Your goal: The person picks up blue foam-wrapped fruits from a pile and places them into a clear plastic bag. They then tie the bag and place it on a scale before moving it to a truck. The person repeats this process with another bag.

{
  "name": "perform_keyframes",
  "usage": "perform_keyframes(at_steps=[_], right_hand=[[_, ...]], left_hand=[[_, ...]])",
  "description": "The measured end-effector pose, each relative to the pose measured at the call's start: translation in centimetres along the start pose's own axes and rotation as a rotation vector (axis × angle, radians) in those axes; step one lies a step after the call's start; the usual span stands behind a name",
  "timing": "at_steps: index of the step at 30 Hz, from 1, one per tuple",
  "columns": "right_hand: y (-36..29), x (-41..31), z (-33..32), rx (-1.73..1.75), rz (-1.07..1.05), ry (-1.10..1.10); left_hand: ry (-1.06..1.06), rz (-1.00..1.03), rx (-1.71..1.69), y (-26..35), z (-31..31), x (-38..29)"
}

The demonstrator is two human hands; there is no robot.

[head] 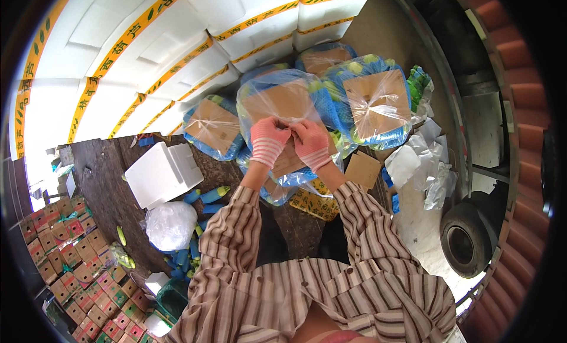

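In front of me stands a large clear plastic bag (278, 79), packed with produce in blue foam netting. A brown cardboard sheet (277, 101) lies over its contents, seen through the film. My left hand (269, 141), in a pink knit glove with a striped cuff, pinches the bag's film above the cardboard. Gloved the same way, my right hand (312, 144) grips the film right beside it. The two sets of fingertips nearly meet, and the exact fold between them is hidden. At the right, another bag of netted green zucchini (376, 106) has its film gathered over cardboard.
White foam boxes (177, 55) with yellow tape are stacked at the far left. A loose foam box (161, 172), a plastic bundle (171, 225) and netted zucchini (215, 195) lie left of me. Crumpled white sheets (425, 161) and a tyre (465, 241) are at right; cartons (84, 272) fill the lower left.
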State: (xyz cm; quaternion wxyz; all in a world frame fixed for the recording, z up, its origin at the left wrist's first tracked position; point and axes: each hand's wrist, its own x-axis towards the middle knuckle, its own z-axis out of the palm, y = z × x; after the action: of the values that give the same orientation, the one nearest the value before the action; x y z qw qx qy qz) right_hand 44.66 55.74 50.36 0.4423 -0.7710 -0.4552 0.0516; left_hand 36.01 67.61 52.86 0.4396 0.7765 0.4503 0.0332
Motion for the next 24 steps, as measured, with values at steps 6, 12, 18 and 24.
perform_keyframes(at_steps=[6, 12, 18, 24], right_hand=[[1.0, 1.2, -0.7, 0.241, 0.181, -0.174], [4.0, 3.5, 0.6, 0.595, 0.426, -0.473], [5.6, 6.4, 0.9, 0.422, 0.446, -0.829], [4.2, 7.1, 0.5, -0.059, 0.083, -0.768]], left_hand=[[0.026, 0.595, 0.432, -1.6, 0.1, 0.5], [0.040, 0.710, 0.640, -2.0, 0.4, 2.1], [0.154, 0.843, 0.469, -3.5, -0.2, 1.3], [0.259, 0.831, 0.477, -3.9, 0.5, 1.2]])
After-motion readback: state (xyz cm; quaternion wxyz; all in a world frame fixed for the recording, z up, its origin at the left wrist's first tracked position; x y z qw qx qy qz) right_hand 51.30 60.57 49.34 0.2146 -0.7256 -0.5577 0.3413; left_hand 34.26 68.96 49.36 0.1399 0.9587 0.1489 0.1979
